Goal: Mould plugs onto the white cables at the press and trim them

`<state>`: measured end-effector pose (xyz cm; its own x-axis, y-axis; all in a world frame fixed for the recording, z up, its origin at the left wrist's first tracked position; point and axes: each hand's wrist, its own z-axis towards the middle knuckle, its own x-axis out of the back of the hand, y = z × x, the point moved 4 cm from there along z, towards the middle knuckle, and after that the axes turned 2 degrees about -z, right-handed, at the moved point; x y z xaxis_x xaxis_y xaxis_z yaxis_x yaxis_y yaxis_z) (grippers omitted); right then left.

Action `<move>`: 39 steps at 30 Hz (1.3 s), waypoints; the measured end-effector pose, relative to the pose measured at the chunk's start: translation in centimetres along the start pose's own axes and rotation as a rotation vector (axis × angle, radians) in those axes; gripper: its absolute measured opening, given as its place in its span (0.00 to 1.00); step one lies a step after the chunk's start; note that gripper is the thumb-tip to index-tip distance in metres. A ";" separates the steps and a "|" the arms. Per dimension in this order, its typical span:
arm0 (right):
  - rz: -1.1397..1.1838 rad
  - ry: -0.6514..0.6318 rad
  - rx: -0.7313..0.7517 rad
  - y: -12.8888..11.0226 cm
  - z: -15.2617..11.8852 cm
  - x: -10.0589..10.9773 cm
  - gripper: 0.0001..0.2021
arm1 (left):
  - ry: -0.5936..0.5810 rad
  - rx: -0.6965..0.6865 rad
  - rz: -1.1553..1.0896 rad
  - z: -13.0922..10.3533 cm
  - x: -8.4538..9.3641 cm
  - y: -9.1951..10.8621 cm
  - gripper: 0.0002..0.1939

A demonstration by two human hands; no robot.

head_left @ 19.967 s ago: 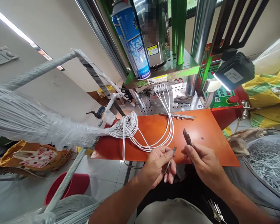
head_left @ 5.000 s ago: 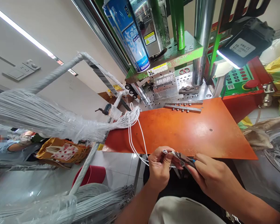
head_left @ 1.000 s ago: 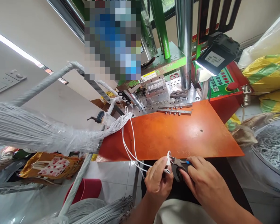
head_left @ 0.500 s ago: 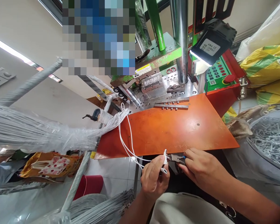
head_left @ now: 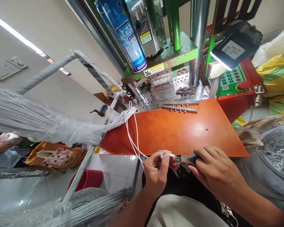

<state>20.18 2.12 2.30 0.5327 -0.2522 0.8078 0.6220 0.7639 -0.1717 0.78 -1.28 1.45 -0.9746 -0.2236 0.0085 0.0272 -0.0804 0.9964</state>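
Observation:
My left hand (head_left: 155,171) pinches the end of a white cable (head_left: 135,143) between thumb and fingers. A small white connector (head_left: 160,154) sticks up from that grip, and a second white end points right toward the pliers. My right hand (head_left: 216,167) is closed around the handles of metal pliers (head_left: 185,158), which show a bit of blue. The plier jaws lie at the tip of the white end; whether they grip it I cannot make out. Both hands are just in front of the orange table (head_left: 170,135).
Two metal bars with small blocks (head_left: 181,108) lie at the table's back edge, before a press with a metal mould (head_left: 162,82). A lamp (head_left: 236,47) hangs at right above a control panel (head_left: 235,80). A wrapped cable bundle (head_left: 61,126) stretches left; a bag of white scraps (head_left: 280,151) stands right.
My left hand has turned, so the connector sits higher and the other cable end points right at the pliers. The view has shifted slightly, moving the press to the right.

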 end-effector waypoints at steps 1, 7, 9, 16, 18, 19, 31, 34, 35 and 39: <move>0.004 0.003 -0.001 -0.1 0.0 -0.1 0.15 | -0.020 -0.005 0.016 0.0 -0.1 0.1 0.17; 0.123 -0.030 -0.036 -0.2 0.0 -1.2 0.20 | -0.122 -0.060 0.073 -0.1 -0.1 0.6 0.15; 0.162 -0.028 -0.043 -0.3 0.0 -1.3 0.21 | -0.159 -0.066 0.111 0.2 0.1 0.7 0.16; 0.525 -0.183 -0.247 -0.2 -0.8 -1.5 0.22 | -0.299 -0.102 0.304 2.0 0.5 2.0 0.21; 0.746 -0.320 -0.361 -0.1 -1.1 -1.6 0.22 | -0.360 -0.056 0.270 2.2 0.5 2.4 0.21; 0.854 -0.383 -0.418 -0.2 -1.3 -1.7 0.22 | -0.379 -0.042 0.247 2.3 0.5 2.6 0.21; 0.860 -0.323 -0.490 -0.9 -2.4 -1.1 0.22 | -0.401 0.074 0.020 2.7 0.7 1.6 0.23; 0.317 -0.048 -0.304 -1.5 -1.9 0.4 0.20 | -0.279 0.016 0.039 2.3 0.5 1.0 0.22; 0.198 0.001 -0.250 -1.8 -1.7 0.6 0.19 | -0.261 -0.004 0.059 2.1 0.4 0.8 0.21; -0.011 0.026 -0.138 -2.6 -1.2 0.7 0.17 | -0.219 -0.063 0.125 1.3 -0.1 0.7 0.20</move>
<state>19.58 -0.78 2.69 0.5395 -0.2769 0.7952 0.6999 0.6725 -0.2407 0.63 -0.01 2.22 -0.9874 -0.0202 0.1566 0.1579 -0.1276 0.9792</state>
